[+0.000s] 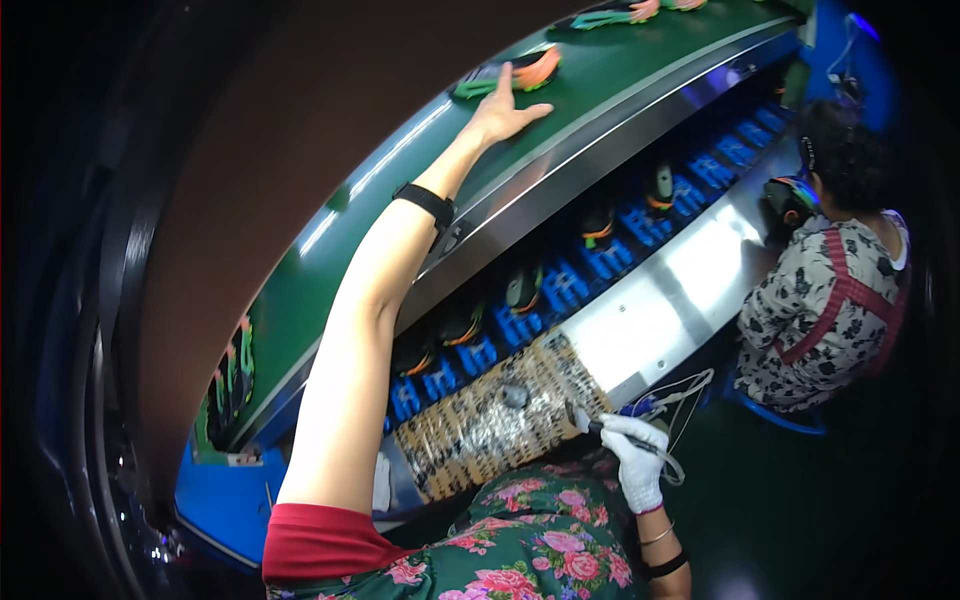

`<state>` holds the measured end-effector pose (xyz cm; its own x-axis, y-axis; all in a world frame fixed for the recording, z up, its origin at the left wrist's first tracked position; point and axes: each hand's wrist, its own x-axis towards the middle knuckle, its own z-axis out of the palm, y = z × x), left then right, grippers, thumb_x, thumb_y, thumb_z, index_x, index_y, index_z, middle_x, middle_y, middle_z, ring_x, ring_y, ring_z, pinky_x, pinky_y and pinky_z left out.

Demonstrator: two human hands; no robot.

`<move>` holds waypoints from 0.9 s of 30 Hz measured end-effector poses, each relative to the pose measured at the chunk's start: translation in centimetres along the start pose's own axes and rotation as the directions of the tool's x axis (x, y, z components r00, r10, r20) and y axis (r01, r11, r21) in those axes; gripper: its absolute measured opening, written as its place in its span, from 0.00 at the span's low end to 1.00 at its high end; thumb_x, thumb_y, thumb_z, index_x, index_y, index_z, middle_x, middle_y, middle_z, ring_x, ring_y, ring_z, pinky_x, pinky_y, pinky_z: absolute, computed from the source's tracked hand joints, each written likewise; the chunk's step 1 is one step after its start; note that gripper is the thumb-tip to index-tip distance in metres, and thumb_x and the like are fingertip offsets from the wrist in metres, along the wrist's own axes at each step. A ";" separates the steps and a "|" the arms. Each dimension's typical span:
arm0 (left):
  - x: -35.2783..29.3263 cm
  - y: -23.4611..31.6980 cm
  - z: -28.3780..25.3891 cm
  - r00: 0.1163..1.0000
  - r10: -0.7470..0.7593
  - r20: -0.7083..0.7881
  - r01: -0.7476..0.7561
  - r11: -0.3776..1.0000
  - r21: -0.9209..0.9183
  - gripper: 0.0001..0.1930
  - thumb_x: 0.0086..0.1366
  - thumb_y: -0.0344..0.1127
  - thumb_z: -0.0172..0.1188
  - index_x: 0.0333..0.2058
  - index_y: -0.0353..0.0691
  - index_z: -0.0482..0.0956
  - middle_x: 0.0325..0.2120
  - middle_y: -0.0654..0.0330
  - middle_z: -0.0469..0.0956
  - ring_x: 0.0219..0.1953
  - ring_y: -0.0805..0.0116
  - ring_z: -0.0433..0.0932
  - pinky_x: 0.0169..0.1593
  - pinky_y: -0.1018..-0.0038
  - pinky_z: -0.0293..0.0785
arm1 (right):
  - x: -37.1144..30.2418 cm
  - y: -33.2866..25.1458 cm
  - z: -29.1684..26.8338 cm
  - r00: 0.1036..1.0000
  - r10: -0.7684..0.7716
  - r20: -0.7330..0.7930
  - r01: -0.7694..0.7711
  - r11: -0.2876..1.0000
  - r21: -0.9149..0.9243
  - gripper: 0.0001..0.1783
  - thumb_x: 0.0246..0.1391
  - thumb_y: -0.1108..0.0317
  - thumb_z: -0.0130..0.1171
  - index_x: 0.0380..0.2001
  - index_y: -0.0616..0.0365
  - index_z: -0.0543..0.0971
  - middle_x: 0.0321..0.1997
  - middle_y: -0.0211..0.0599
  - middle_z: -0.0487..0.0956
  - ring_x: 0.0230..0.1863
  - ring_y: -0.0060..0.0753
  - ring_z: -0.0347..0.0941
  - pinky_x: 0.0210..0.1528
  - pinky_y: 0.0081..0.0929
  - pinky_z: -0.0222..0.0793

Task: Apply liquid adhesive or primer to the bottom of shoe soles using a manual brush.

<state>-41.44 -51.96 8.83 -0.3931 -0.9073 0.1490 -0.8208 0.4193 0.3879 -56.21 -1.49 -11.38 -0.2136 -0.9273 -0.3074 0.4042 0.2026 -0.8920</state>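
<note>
My left hand (pixel 500 115) is bare and stretched far out over the green conveyor belt (pixel 600 75). Its index finger reaches onto a black, green and orange shoe upper (pixel 538 70), while the thumb is spread away. Whether the finger presses on the upper, I cannot tell. In a white glove, my right hand (pixel 637 455) grips a slim dark handheld tool (pixel 594 426) with a cord running from it. The tool's tip points left, over a worn brown mat (pixel 450 440) wrapped in shiny film. On that mat lies a small grey lump (pixel 515 396).
A row of blue holders (pixel 565 285), several bearing dark shoes (pixel 522 290), runs between the belt and the metal bench (pixel 640 320). More colourful uppers (pixel 615 17) lie farther along the belt. At the right sits a co-worker (pixel 830 290). Pale cables (pixel 690 385) hang near my right hand.
</note>
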 end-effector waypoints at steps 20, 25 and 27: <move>-33.3 -10.8 -9.3 0.912 -0.317 -0.262 -0.026 0.592 -0.806 0.12 0.80 0.43 0.53 0.38 0.42 0.72 0.37 0.68 0.69 0.37 0.78 0.71 0.46 0.75 0.75 | 2.0 -7.1 3.2 0.946 -0.008 0.325 -0.021 0.996 0.087 0.14 0.57 0.80 0.68 0.47 0.66 0.88 0.48 0.41 0.88 0.48 0.26 0.84 0.55 0.24 0.78; -45.3 -1.4 -5.1 0.677 -0.659 -0.329 0.053 0.489 -0.870 0.24 0.70 0.32 0.60 0.63 0.39 0.69 0.50 0.57 0.76 0.55 0.66 0.78 0.59 0.68 0.76 | 3.7 -8.2 6.7 0.872 -0.054 0.486 -0.068 0.971 0.230 0.16 0.58 0.80 0.68 0.50 0.65 0.86 0.52 0.44 0.87 0.53 0.31 0.83 0.61 0.28 0.77; -47.0 -1.5 -2.7 0.678 -0.675 -0.291 0.040 0.429 -0.902 0.40 0.63 0.26 0.63 0.72 0.39 0.58 0.60 0.51 0.73 0.59 0.61 0.77 0.64 0.62 0.73 | 4.1 -8.3 8.4 0.842 -0.133 0.523 -0.022 0.960 0.279 0.16 0.57 0.81 0.68 0.50 0.65 0.86 0.53 0.44 0.87 0.53 0.31 0.83 0.61 0.29 0.77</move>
<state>-20.64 -10.02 3.69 0.4081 -0.9070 0.1039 0.0061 0.1165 0.9932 -52.99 -9.65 -2.41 0.2316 -0.9723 0.0329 0.6410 0.1271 -0.7569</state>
